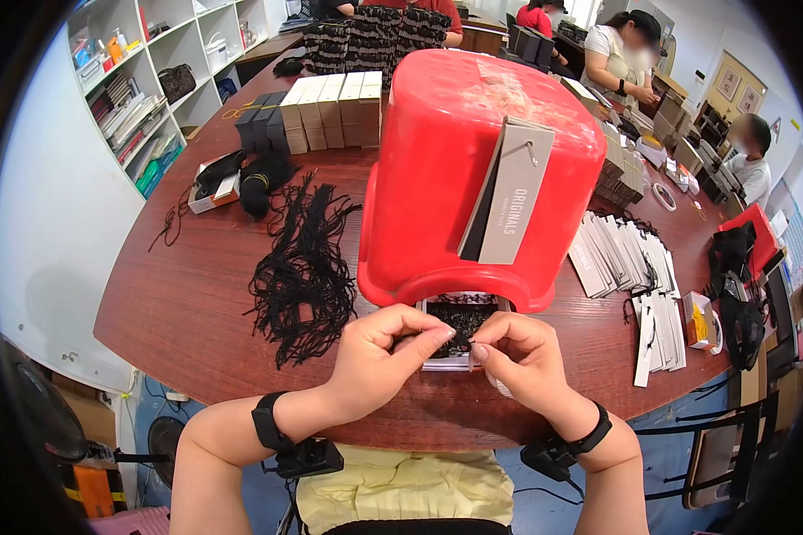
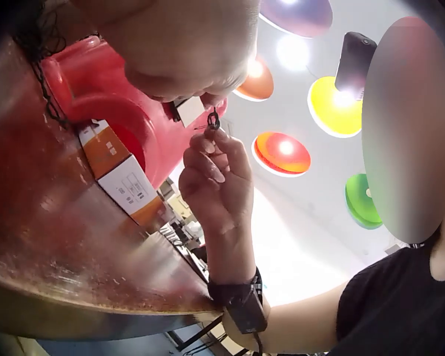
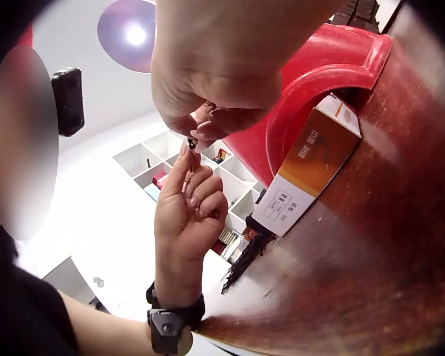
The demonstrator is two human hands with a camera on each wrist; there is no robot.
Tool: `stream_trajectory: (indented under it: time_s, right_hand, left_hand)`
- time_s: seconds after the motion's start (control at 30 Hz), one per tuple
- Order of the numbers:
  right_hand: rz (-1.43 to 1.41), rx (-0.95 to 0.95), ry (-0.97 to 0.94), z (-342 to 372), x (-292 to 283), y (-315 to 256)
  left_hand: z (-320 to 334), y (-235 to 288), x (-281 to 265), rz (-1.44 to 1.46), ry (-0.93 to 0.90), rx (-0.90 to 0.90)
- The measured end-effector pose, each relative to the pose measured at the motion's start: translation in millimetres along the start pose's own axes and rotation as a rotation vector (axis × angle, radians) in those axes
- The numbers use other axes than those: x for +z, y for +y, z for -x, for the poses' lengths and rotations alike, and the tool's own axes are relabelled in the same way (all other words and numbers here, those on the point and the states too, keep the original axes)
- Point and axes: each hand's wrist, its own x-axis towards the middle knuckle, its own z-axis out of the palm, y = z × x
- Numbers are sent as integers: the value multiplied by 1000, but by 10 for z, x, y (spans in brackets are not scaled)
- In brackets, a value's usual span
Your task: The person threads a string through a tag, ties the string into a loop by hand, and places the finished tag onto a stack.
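My left hand and right hand are raised close together over an open box, thumbs and fingers pinched. Between the fingertips is a small black loop, which also shows as a small dark piece in the right wrist view. Both hands pinch it, the right from one side and the left from the other. Many small black pieces fill the box, which sits in the arched opening of a red plastic stool. Grey tags printed ORIGINALS hang on the stool's front from a metal pin.
Black cords lie heaped on the left of the table. Stacked white cards stand behind them. Rows of grey tags lie at right, beside a small box with yellow contents. Other people sit or stand around the far side.
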Motion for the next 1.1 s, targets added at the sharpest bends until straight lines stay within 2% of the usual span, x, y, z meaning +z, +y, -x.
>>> stream_trajectory:
  time_s: [0.07,0.1,0.17,0.2,0.27,0.37,0.57,0.77,0.9,0.97,1.1]
  right_hand:
    - [-7,-13,-17,1,2,-12]
    - [-12,14,-32,5,10,-53]
    - [-18,42,-47,6,13,-70]
    - [-9,46,-55,5,7,-65]
    - [0,49,-64,4,6,-66]
    - [-13,66,-68,3,12,-78]
    - [-85,35,-33,1,19,-19]
    - [-160,152,-10,13,-1,-46]
    - [-155,66,78,7,25,-25]
    - [-138,51,126,0,24,-4]
    - [-62,20,240,-47,1,60]
  left_hand:
    - [-23,-35,-21,-11,14,177]
    - [-22,-21,-10,-10,15,177]
    - [-13,33,27,266,-47,94]
    - [-3,45,9,267,-46,94]
    - [17,60,-45,259,-165,-81]
    - [11,60,-26,345,-67,-96]
    - [39,85,-21,367,-63,-110]
    - [36,47,-3,442,-97,-90]
    - [34,63,9,433,-87,-105]
    - [33,49,21,359,-102,-3]
    - [84,37,25,276,-143,-14]
